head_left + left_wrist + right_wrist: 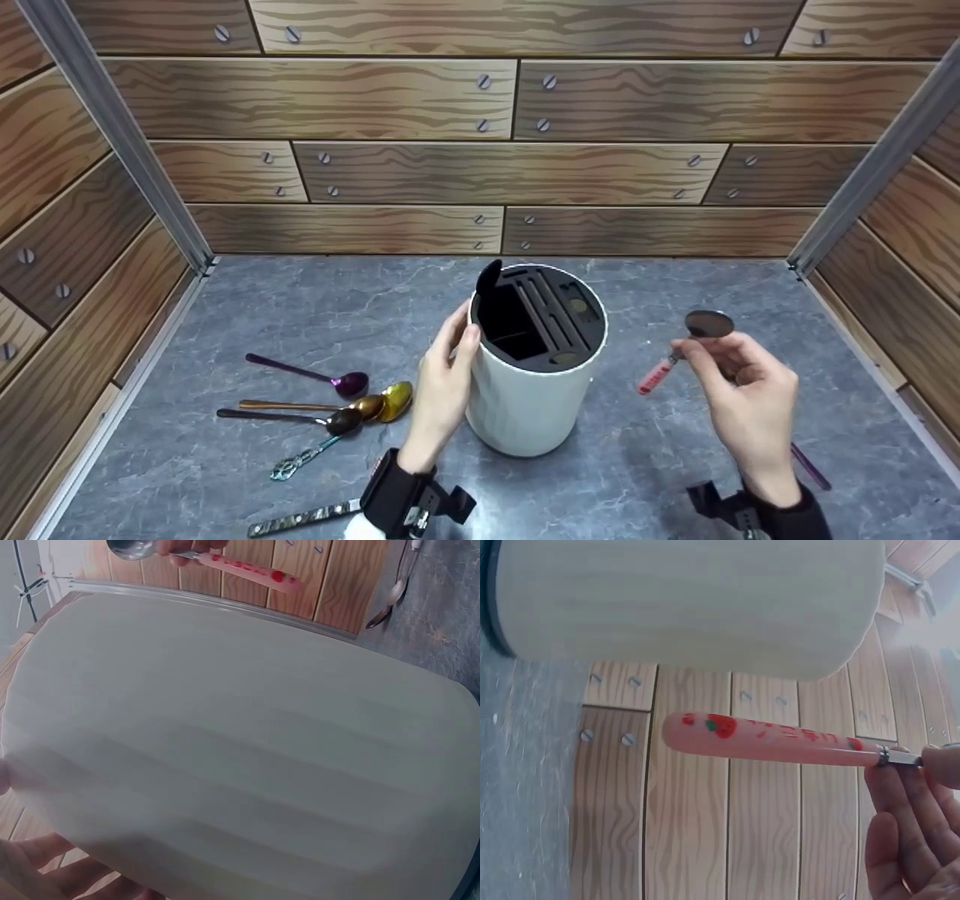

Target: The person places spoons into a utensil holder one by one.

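A white cylindrical utensil holder stands on the grey table, its black slotted insert facing up and a small black flap raised at the left of the rim. My left hand grips its left side, thumb at the rim. To the right, my right hand pinches a spoon by its metal neck, above the table. The spoon's pink handle has strawberry prints and points toward the holder. Its shiny bowl shows beyond the fingers.
Left of the holder lie a purple spoon, a gold spoon, a copper spoon, a black spoon and an ornate teal handle. A patterned handle lies near my left wrist, a purple handle by my right. Wood-print walls enclose the table.
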The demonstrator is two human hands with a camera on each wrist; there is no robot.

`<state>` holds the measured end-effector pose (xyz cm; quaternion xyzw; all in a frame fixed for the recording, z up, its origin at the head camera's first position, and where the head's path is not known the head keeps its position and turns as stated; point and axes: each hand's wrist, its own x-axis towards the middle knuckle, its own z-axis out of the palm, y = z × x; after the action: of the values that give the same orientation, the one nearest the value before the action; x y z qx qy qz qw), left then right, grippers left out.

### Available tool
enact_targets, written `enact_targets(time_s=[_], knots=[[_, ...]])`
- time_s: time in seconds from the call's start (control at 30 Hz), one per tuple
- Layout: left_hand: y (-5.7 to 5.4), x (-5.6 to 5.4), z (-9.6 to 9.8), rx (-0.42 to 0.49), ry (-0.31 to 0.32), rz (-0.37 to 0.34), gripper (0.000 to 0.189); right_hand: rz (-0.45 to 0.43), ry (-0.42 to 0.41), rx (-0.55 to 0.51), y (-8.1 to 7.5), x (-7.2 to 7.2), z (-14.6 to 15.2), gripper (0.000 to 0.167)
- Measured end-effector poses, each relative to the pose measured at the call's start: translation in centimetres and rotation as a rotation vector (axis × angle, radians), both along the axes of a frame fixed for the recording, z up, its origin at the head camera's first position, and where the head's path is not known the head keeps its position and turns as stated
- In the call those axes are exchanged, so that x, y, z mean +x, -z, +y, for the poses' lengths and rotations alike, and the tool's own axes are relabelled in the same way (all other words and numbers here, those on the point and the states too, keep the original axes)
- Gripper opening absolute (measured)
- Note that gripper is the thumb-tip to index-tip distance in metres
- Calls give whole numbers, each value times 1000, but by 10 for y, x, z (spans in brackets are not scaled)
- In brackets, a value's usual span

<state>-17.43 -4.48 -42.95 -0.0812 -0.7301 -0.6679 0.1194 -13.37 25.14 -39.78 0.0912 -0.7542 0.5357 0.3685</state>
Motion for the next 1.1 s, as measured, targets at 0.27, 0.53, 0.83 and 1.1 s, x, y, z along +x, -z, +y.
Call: enact_targets(time_s=[0.27,0.53,0.83,1.1], knots=[[1,1,-2,11,1,2,45,70,-34,17,-10,12,-13,8],[0,1,-1,12,9,-3,45,226,-210,-116,-30,23,-27,11],[1,2,-2,-1,8,0,46,250,-373,-19,-89,10,-54,15],[-1,3,-1,6,15,0,46,136,-451,30,-117,-10,-81,11]])
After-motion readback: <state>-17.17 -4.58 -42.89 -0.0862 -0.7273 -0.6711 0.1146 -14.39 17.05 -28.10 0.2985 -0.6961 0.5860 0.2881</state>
